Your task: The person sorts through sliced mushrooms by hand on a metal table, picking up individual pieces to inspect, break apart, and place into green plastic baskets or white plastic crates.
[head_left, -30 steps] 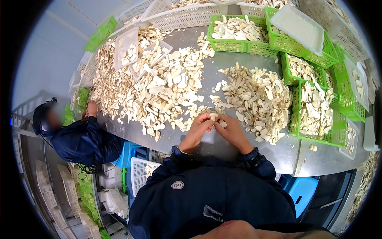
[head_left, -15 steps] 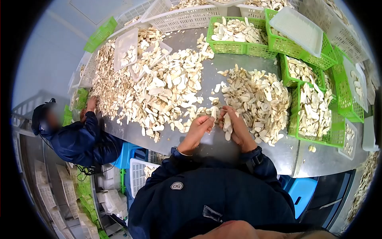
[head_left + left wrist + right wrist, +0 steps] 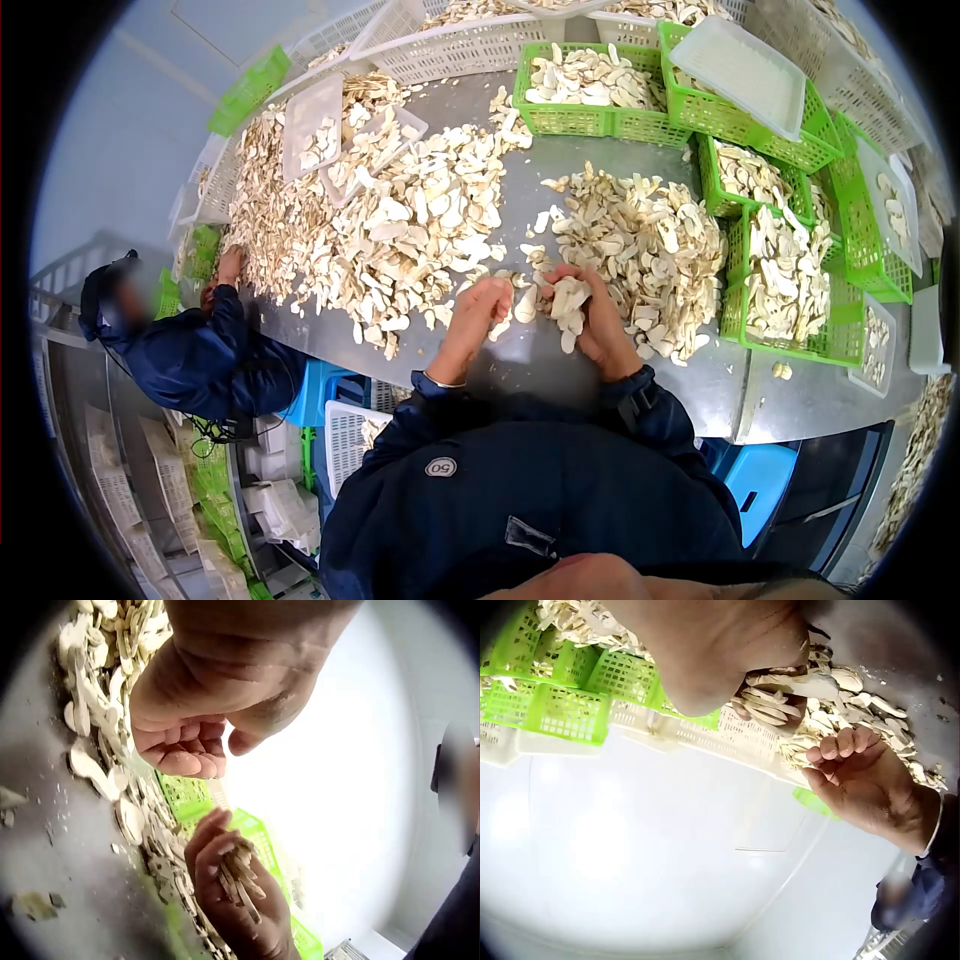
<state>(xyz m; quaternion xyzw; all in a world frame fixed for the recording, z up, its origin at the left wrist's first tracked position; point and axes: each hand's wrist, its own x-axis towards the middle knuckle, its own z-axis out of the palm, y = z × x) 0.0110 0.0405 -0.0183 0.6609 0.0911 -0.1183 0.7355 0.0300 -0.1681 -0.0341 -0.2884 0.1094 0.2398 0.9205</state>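
Dried, pale mushroom slices [image 3: 569,300] fill my right hand [image 3: 605,330], its fingers curled round them over the near side of the table. The small bundle of slices [image 3: 769,709] fans out from its fingers in both wrist views. My left hand [image 3: 480,312] is just to the left, with nothing in it; its fingers [image 3: 180,761] bend loosely and the thumb stands apart from them. A single pale slice [image 3: 527,304] shows between the two hands. Beyond them, a large heap of slices [image 3: 410,215] spreads to the left and a browner heap [image 3: 645,245] to the right.
Green baskets [image 3: 793,345] of slices line the right and back of the metal table [image 3: 545,375]. White crates [image 3: 470,52] stand along the far edge. Two clear trays [image 3: 310,125] lie on the left heap. Another person [image 3: 210,345] works at the table's left end.
My left hand has let go of the slice it pinched and drawn back to the left. My right hand still holds its slices, now turned differently.
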